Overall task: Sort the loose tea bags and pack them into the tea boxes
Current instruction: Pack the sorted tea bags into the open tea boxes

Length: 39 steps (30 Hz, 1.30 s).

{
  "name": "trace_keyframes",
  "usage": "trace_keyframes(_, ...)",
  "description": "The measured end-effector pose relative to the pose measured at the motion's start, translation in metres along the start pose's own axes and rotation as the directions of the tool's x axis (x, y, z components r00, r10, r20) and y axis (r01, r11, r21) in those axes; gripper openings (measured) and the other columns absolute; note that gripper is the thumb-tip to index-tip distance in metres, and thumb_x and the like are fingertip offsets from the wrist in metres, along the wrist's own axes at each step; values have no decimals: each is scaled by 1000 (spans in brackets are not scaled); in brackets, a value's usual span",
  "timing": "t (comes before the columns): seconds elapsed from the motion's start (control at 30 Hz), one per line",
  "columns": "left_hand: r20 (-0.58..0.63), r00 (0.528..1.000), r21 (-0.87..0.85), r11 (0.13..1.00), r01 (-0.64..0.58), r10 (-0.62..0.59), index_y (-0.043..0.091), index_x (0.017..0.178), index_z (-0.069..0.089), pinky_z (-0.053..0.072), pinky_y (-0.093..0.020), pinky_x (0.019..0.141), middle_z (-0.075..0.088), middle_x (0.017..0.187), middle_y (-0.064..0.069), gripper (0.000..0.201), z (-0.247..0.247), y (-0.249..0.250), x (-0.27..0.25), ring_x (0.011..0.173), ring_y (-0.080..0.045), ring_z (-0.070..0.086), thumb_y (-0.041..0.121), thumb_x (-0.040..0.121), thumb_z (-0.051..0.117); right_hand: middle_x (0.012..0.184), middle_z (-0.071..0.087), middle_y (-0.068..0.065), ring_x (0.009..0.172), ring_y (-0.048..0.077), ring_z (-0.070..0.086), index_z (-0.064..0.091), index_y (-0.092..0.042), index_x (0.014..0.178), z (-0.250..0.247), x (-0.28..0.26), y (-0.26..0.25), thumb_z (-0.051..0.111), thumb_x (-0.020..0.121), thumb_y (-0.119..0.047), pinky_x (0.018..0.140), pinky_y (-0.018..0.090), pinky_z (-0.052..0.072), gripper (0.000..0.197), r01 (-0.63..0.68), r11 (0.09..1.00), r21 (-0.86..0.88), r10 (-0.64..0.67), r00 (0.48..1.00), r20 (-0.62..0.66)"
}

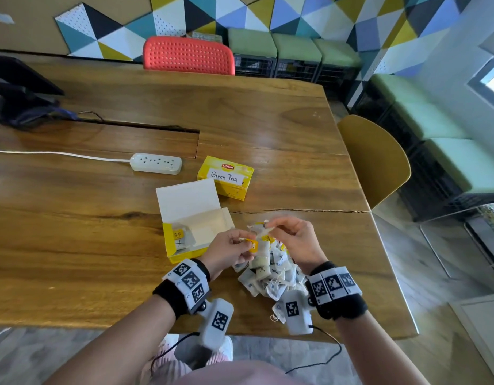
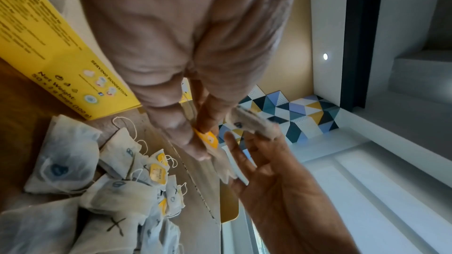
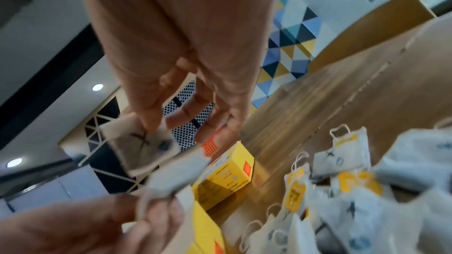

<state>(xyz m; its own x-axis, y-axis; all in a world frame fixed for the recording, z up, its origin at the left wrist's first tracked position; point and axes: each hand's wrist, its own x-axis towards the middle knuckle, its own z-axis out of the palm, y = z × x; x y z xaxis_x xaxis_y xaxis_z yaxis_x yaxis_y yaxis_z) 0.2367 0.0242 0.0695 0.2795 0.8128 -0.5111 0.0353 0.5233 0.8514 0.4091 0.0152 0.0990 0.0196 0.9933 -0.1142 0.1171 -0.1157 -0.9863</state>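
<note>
Wooden table, long, glossy brown planks, with the following on it.

Black stand or device, far left edge; blurred, kind not told.

White power strip with white cord, mid-surface, left of the boxes.

Open yellow cardboard tea box, white lid flap raised, near the front edge, just left of the hands. One tea bag with a yellow tag and a black X lay in its left end.

Closed yellow Lipton box with a handwritten "Green Tea" label, just behind the open box, toward the far side.

Left hand, raised just above the surface beside the open box's right end. Thumb and fingers were curled in, pinching a small yellow paper tag and what seemed to be the bag attached to it.

Right hand, raised over the pile. Thumb and forefinger pinched a white paper tea bag marked with a black X and a blue dot, held clear of the table; the remaining fingers were loosely spread.

Pile of loose white tea bags, strings and yellow tags tangled, near the front edge under and between the two hands; some bore a black X, others a blue mark.

Mustard-yellow chair, at the right edge of the table.

Red perforated chair back, at the far edge.
</note>
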Motion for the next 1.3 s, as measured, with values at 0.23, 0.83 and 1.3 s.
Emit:
trace_keyframes(0.23,32,996,-185,979,89,-85,-9,110,63,58,-29,70,67,104,-23,26,-5,12,0,84,-25,66,4,96,44,98,57,-9,98,6,55,73,-40,61,-16,4,8,77,76,-3,76,21,45,40,83,927,-365,12,968,249)
trace_keyframes(0.83,-155,942,235,937,-257,297,17,98,71,58,-26,73,71,89,1,26,-23,11,-4,81,-14,68,10,74,81,94,74,8,91,23,69,72,-5,98,10,11,20,78,78,-12,91,41,54,22,-42,954,-296,115,965,234)
trace_keyframes(1.3,-576,805,578,767,279,141,22,123,49,43,-39,93,49,124,-10,76,-132,-12,-4,122,-25,42,46,60,84,79,66,-9,79,6,60,66,-22,71,134,53,8,81,76,-25,74,20,48,16,-74,854,-516,179,972,155)
